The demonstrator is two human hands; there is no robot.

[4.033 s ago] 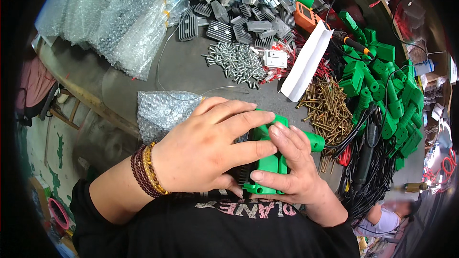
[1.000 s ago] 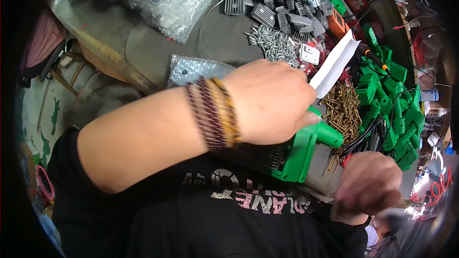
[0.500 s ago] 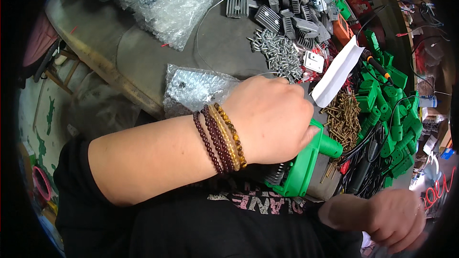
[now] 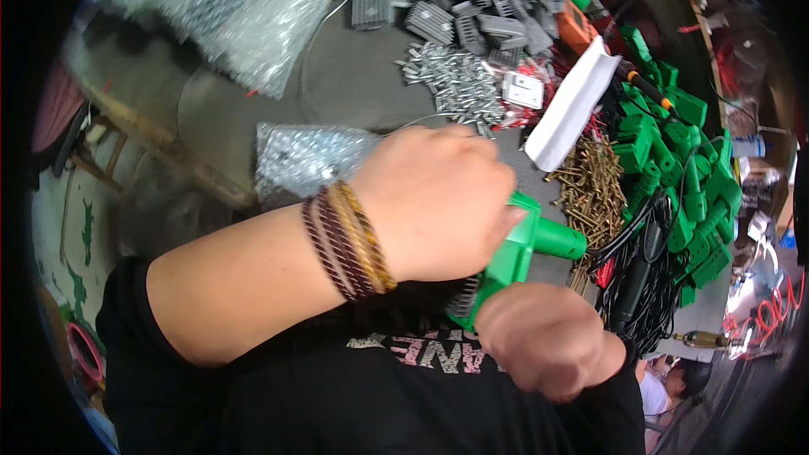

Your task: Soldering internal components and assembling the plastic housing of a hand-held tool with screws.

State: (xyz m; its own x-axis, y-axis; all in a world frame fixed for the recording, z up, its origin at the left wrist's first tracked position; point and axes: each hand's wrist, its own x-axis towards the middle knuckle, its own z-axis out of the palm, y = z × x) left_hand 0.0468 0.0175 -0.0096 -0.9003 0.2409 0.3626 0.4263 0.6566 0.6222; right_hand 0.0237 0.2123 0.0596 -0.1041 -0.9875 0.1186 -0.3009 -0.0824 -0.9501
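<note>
My left hand (image 4: 434,202), with beaded bracelets at the wrist, is closed around a green plastic housing (image 4: 512,259) with a round stub on its right. A dark finned part (image 4: 463,297) shows at the housing's lower left edge. My right hand (image 4: 543,341), blurred by motion, is curled in at the housing's lower end; its fingertips are hidden, so I cannot see what it holds. Beyond my left hand lies a small piece of bubble wrap (image 4: 308,160). A heap of silver screws (image 4: 455,84) and a pile of brass-coloured screws (image 4: 590,190) lie ahead.
Grey finned metal blocks (image 4: 430,24) are heaped at the back. A large bubble-wrap sheet (image 4: 227,17) covers the far left. To the right are a folded white paper (image 4: 573,105), several green housings (image 4: 695,202) and black cables (image 4: 645,312). A person (image 4: 661,388) shows at lower right.
My right hand has swung left, from beyond the table's edge to the green housing. The view has shifted slightly, and my left hand keeps its grip on the housing.
</note>
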